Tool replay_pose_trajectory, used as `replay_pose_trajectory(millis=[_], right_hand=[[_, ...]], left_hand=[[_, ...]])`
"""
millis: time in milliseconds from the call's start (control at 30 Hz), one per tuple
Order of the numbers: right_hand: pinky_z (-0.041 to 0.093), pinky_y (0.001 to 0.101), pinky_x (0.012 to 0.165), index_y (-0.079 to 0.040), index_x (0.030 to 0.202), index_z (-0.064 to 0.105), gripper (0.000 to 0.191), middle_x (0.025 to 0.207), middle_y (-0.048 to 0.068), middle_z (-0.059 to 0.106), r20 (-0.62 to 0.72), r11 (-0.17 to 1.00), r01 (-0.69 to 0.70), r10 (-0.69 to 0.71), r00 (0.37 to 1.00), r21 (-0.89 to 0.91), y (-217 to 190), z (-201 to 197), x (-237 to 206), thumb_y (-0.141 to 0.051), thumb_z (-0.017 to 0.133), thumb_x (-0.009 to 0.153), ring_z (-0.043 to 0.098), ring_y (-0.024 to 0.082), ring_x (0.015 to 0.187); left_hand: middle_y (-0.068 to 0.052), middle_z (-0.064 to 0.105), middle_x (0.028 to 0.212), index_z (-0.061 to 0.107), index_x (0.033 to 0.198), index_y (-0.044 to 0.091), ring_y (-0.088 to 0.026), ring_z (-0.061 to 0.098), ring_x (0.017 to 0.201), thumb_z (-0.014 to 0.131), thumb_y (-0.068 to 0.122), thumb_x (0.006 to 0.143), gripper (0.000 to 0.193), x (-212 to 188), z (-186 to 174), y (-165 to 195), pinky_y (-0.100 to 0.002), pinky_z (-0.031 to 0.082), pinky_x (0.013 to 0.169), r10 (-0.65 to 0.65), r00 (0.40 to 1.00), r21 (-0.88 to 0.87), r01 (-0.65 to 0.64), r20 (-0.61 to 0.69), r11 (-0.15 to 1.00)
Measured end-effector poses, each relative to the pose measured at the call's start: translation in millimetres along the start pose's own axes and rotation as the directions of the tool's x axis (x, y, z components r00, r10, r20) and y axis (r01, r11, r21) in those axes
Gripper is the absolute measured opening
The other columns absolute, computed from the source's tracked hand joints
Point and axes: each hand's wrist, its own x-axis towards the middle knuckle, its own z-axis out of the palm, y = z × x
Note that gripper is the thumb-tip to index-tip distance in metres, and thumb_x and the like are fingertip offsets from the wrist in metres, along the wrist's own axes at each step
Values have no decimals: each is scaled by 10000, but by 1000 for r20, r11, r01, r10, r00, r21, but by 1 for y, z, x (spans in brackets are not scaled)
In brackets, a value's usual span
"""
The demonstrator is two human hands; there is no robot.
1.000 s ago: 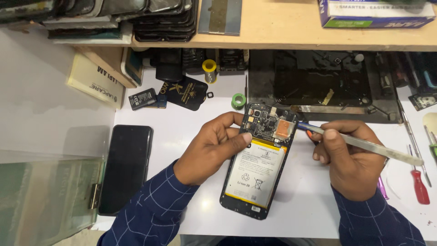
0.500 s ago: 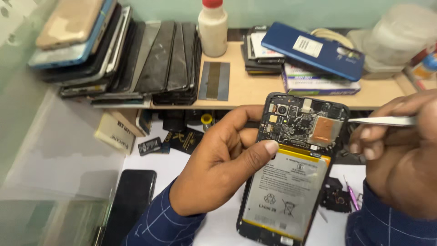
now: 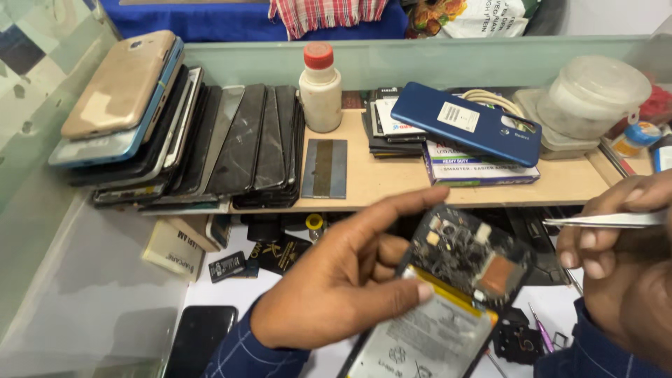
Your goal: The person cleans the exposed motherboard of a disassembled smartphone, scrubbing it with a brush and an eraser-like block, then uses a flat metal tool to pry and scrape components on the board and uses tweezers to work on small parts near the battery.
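Item: opened phone (image 3: pixel 448 294), raised above my bench, left hand (image 3: pixel 336 287) gripping its edges; right hand (image 3: pixel 619 259) pinched tweezers (image 3: pixel 605 220). I judged it light, rigid, board fragile; edge-hold only.

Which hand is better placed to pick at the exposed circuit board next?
Probably the right hand: it grips the metal tweezers, tips aimed towards the opened black phone's circuit board. The left hand is occupied holding that phone, thumb on its battery.

The opened phone (image 3: pixel 448 294) runs off the bottom edge; its circuit board looks motion-blurred
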Motion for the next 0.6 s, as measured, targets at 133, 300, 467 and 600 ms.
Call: replay_pose_trajectory(millis=[133, 300, 467, 600], right_hand=[[468, 383, 592, -77, 1082, 482, 266, 768, 107, 500, 43, 994, -64, 68, 997, -91, -6, 21, 22, -306, 471, 1217, 448, 148, 578], [507, 421, 590, -46, 1041, 525, 346, 739, 169, 557, 158, 994, -105, 109, 981, -33, -25, 52, 33, -386, 546, 1096, 486, 187, 536], [439, 367, 523, -3, 922, 476, 477, 676, 196, 479, 12, 995, -12, 13, 1000, -103, -26, 91, 10, -404, 510, 1177, 412, 199, 551], [402, 336, 506, -6, 932, 468, 466, 620, 179, 484, -38, 985, 6, -12, 999, -171, -27, 107, 10, -414, 489, 1158, 411, 166, 483]], left_hand=[[-111, 702, 1168, 300, 1669, 50, -39, 634, 916, 574, -107, 928, 806, 7, -3, 2, -189, 500, 741, -88, 996, 61, 86, 27, 994], [-98, 703, 1105, 342, 1662, 61, -37, 615, 859, 584, -95, 908, 807, 5, 2, 5, -186, 487, 706, -131, 991, 77, 131, -8, 988], [-76, 697, 1082, 359, 1633, 50, -39, 631, 871, 599, -94, 878, 805, 5, 8, 6, -185, 501, 709, -136, 990, 103, 139, -32, 985], [-75, 695, 1109, 355, 1629, 37, -45, 645, 912, 605, -81, 891, 788, 5, 13, 4, -188, 520, 754, -135, 991, 113, 135, -2, 984]])
